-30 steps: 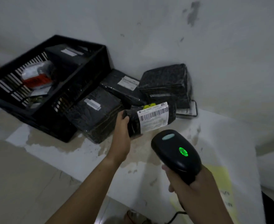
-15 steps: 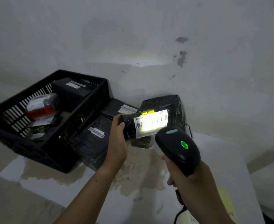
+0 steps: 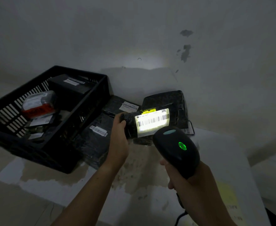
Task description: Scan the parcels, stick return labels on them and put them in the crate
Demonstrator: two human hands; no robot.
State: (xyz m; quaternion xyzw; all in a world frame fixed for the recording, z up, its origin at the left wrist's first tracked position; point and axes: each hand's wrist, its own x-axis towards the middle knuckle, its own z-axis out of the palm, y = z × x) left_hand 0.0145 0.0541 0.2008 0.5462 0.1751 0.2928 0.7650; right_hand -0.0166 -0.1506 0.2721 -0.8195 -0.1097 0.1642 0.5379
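Two grips: left hand (image 3: 119, 141) holds small black wrapped parcel (image 3: 130, 123), right hand (image 3: 182, 181) clasps black handheld scanner (image 3: 174, 149).
Lit white barcode label (image 3: 152, 122) reads "SPX"; stained white table (image 3: 150, 176), scuffed grey wall (image 3: 134, 38).

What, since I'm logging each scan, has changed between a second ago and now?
The right hand brought the scanner up close to the parcel, and its light now floods the label, which was unlit a second ago. Nothing was taken or let go. Unchanged: the left hand grips the parcel, the crate and the other parcels lie as before.
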